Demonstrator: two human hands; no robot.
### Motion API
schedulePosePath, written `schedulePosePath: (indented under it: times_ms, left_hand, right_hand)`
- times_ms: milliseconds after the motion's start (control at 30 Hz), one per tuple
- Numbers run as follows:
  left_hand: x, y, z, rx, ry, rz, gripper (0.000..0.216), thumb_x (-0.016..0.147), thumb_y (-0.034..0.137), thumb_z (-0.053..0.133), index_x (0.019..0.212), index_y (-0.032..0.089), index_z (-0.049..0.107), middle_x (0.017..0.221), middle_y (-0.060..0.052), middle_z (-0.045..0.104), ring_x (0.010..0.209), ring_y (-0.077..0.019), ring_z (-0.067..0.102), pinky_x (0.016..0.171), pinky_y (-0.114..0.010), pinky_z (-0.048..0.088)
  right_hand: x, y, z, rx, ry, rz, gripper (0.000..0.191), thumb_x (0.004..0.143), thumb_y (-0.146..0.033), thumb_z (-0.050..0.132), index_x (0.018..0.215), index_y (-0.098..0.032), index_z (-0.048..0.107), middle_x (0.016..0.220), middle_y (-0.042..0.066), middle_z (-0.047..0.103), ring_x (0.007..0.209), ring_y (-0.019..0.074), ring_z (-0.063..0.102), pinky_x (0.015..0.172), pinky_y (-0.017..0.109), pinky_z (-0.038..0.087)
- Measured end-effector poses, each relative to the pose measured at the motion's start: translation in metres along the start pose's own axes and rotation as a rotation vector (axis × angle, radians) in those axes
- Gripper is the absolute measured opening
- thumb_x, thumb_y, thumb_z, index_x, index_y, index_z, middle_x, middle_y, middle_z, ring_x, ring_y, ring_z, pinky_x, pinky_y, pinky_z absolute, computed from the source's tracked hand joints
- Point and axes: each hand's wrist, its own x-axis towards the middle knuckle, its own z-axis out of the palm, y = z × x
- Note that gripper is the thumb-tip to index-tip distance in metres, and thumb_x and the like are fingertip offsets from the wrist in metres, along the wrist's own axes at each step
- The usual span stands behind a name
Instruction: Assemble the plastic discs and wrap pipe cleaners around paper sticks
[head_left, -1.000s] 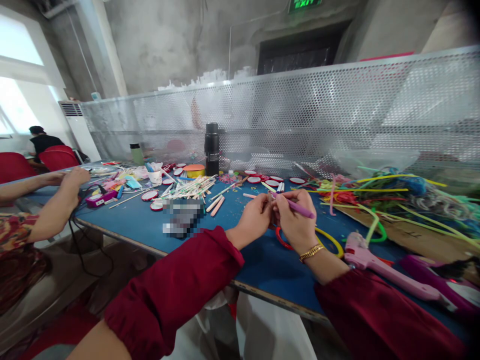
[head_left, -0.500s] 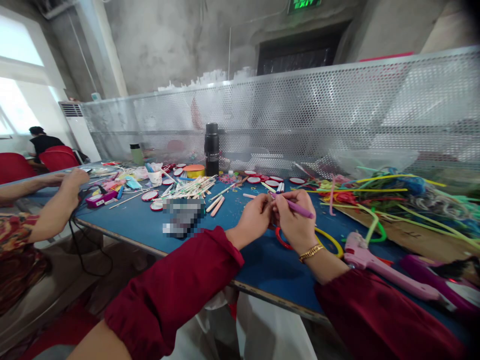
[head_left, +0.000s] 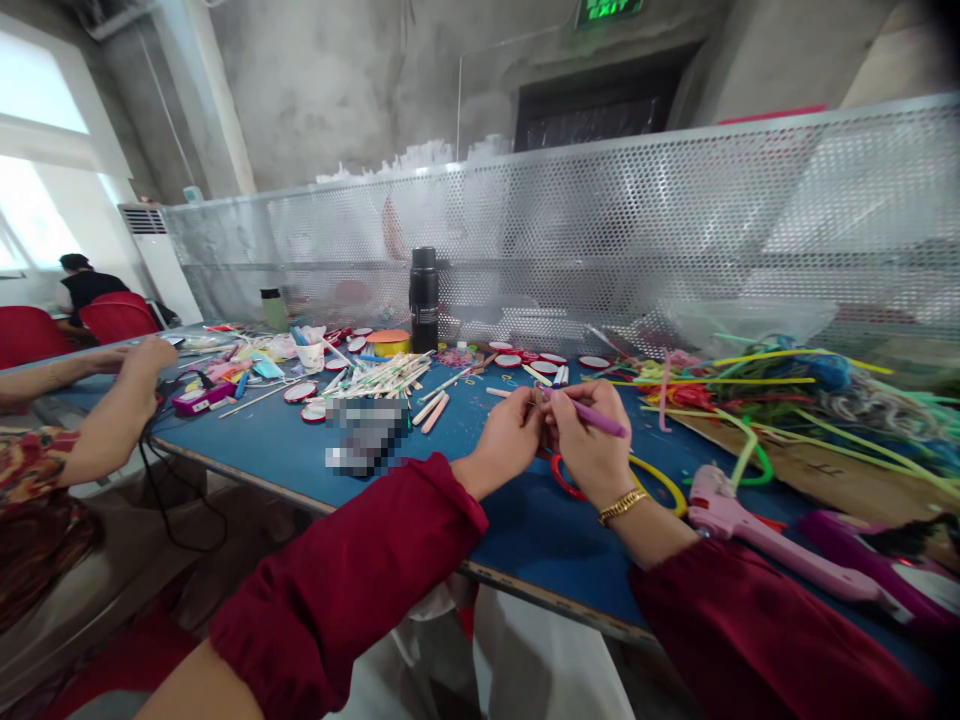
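My right hand (head_left: 592, 440) is closed round a purple marker pen (head_left: 600, 418), its tip end pointing left toward my other hand. Fingers pinched, my left hand (head_left: 511, 436) meets it fingertip to fingertip; a small piece sits between those fingers, too hidden to name. Under my hands lie a red ring (head_left: 564, 478) and a curved yellow strip (head_left: 664, 482) on the blue tabletop (head_left: 540, 540). Just beyond the fingers are a few marker pens (head_left: 559, 375). To the right of my wrist rests a pink glue gun (head_left: 772, 545).
Loose craft sticks (head_left: 394, 375) and a partly blurred dark object (head_left: 367, 440) lie left. A black bottle (head_left: 424, 300) stands by the perforated metal screen (head_left: 675, 230). Colourful strips (head_left: 802, 385) are heaped on cardboard (head_left: 817, 465) at right. A co-worker's hands (head_left: 142, 365) are at far left.
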Motion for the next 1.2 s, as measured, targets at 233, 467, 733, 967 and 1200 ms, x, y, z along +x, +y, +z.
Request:
schedulePosePath:
  times_ms: [233,467,733,967,1200]
  left_hand:
    - [-0.0005,0.0025,0.0007,-0.045,-0.018,-0.047,0.020,0.101,0.037,0.053,0.095,0.020,0.060,0.080,-0.003,0.067,0.069,-0.0153,0.063,0.068,-0.029,0.058]
    - [-0.0005,0.0012,0.0002,-0.030,-0.007,-0.021,0.019,0.101,0.037,0.053,0.096,0.020,0.061,0.079,-0.002,0.067,0.069,-0.0154,0.063,0.067,-0.029,0.058]
    - [-0.0004,0.0030,-0.0012,0.005,0.003,0.001,0.017,0.100,0.035,0.054,0.094,0.021,0.061,0.079,-0.002,0.067,0.074,-0.0162,0.064,0.074,-0.030,0.058]
    - [0.0000,0.0012,-0.0008,-0.010,-0.008,0.000,0.019,0.101,0.036,0.054,0.094,0.020,0.061,0.076,-0.002,0.066,0.069,-0.0153,0.063,0.070,-0.029,0.058]
    - [-0.0005,0.0007,0.0006,-0.052,-0.020,-0.040,0.021,0.101,0.039,0.055,0.096,0.020,0.061,0.079,-0.002,0.066,0.068,-0.0149,0.063,0.069,-0.029,0.058]
  right_hand:
    - [-0.0003,-0.0039,0.0006,0.027,-0.028,0.081,0.023,0.090,-0.045,0.066,0.089,-0.024,0.055,0.073,0.001,0.064,0.061,0.0199,0.061,0.057,0.036,0.049]
    - [-0.0003,0.0017,0.0007,0.029,0.000,0.029,0.024,0.088,-0.046,0.068,0.090,-0.026,0.056,0.077,0.003,0.064,0.068,0.0224,0.061,0.061,0.039,0.051]
    - [-0.0005,0.0033,0.0019,0.034,0.022,0.008,0.024,0.089,-0.048,0.066,0.090,-0.027,0.055,0.077,0.003,0.063,0.067,0.0225,0.061,0.062,0.040,0.052]
    - [0.0002,0.0033,0.0021,0.031,0.028,0.018,0.025,0.089,-0.048,0.067,0.090,-0.026,0.055,0.079,0.004,0.063,0.070,0.0230,0.061,0.063,0.040,0.053]
    - [-0.0003,-0.0023,0.0017,0.056,0.009,0.028,0.027,0.089,-0.050,0.067,0.090,-0.026,0.053,0.077,0.003,0.063,0.067,0.0219,0.061,0.061,0.039,0.052]
